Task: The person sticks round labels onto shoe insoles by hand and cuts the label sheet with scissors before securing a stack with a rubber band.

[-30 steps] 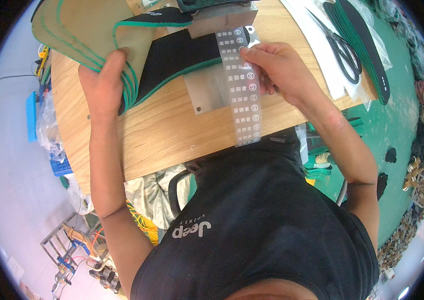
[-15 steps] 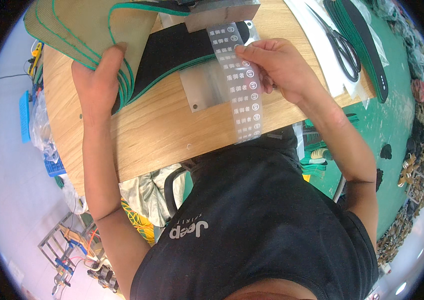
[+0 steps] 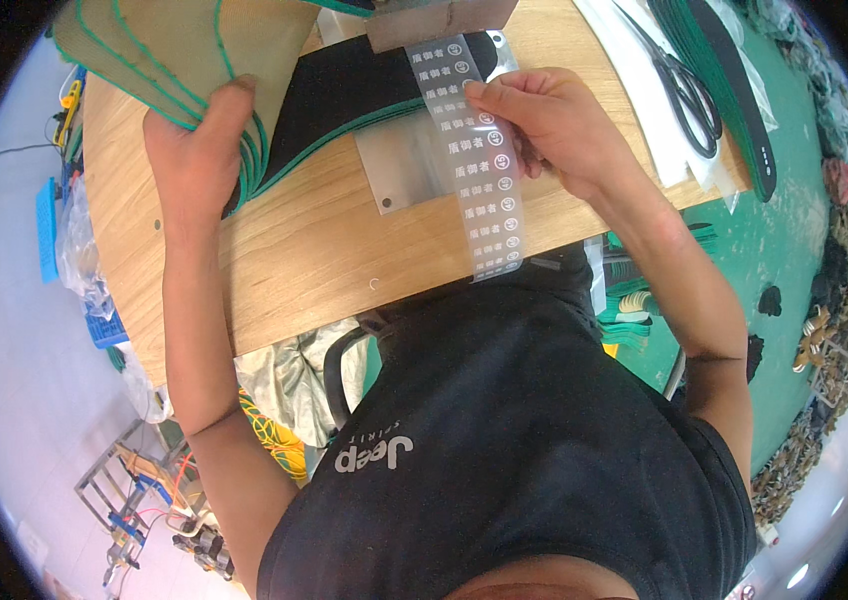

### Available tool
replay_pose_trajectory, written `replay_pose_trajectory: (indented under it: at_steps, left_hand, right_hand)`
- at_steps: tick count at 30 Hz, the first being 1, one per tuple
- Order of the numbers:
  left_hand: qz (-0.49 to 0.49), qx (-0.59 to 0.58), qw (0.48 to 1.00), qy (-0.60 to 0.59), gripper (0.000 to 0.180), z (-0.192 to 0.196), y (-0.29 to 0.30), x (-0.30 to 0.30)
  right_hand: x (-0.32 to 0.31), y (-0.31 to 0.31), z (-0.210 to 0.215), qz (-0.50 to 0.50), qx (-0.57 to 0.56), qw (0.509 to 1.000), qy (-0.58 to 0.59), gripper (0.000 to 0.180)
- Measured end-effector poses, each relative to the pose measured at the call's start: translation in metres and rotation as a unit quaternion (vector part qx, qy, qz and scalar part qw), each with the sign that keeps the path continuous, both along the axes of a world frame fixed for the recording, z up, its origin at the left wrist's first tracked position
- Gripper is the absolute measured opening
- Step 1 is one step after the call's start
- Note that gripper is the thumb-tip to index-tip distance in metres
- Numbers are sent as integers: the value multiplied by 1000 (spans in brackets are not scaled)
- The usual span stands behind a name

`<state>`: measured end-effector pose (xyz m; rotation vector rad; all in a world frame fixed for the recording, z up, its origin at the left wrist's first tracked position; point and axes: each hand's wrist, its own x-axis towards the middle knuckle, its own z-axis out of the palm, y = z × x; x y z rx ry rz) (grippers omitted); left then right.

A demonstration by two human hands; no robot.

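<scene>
Clear label strip under right hand fingertips, trailing toward the table edge.

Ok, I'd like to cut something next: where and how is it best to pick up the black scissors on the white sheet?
Probably by the looped handles of the scissors, coming from above on the right hand side. They lie flat and closed on the white sheet, clear of the label strip, so the handles look like the safest, easiest grip.
</scene>
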<state>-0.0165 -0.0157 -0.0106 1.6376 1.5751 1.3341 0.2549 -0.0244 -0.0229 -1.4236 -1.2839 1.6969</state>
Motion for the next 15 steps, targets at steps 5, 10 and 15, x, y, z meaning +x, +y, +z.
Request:
replay_pose_trajectory:
  at_steps: [5, 10, 15]
  left_hand:
    - [-55, -42, 996, 57, 20, -6, 0, 1]
    - [-126, -51, 973, 185, 28, -2, -1, 18]
    - [-163, 38, 942, 292, 38, -10, 4, 19]
  right_hand:
    - [-2, 1, 2, -9, -2, 1000, -9, 29]
    - [-5, -3, -3, -23, 18, 1000, -1, 30]
    - [-2, -9, 0, -10, 33, 999, -11, 28]
